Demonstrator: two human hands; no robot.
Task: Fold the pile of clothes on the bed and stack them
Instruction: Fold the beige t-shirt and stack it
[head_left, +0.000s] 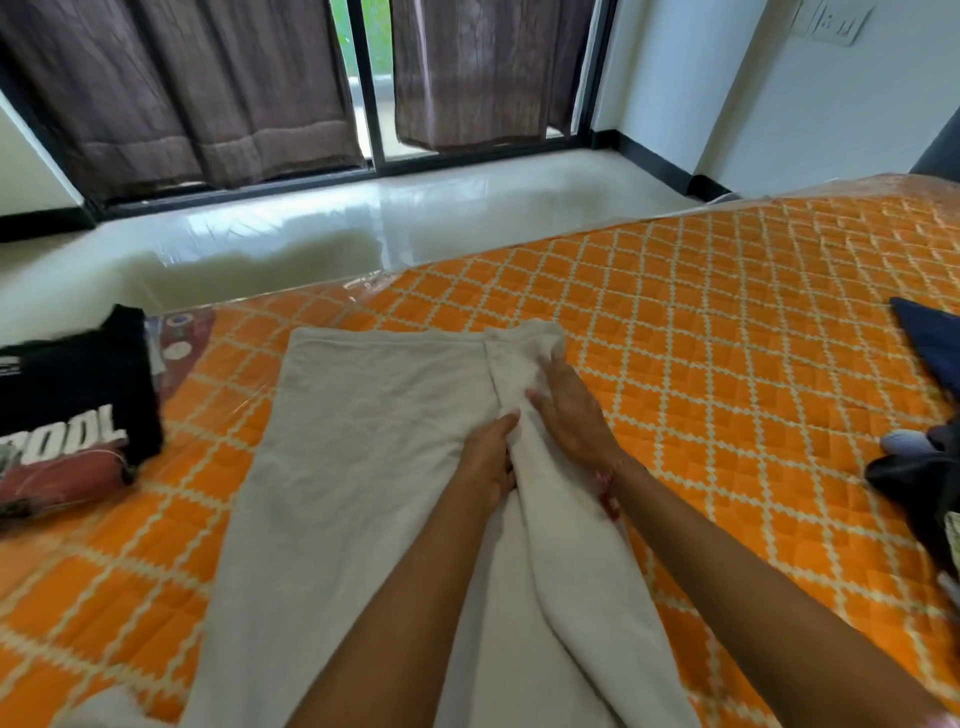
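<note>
Folded black shirt (78, 379) at the bed's (727, 322) left edge bears white lettering, only "OOL" legible — the pale grey garment (363, 467) lies flat mid-bed, its right side folded inward, left hand (488, 457) and right hand (569, 410) spread, pressing that fold

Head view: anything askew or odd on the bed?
Mostly fine. The beige garment lies flat, but its right edge is bunched into a ridge where the left hand and right hand rest on it. The mattress is in plastic wrap. Nothing spilled or damaged.
</note>
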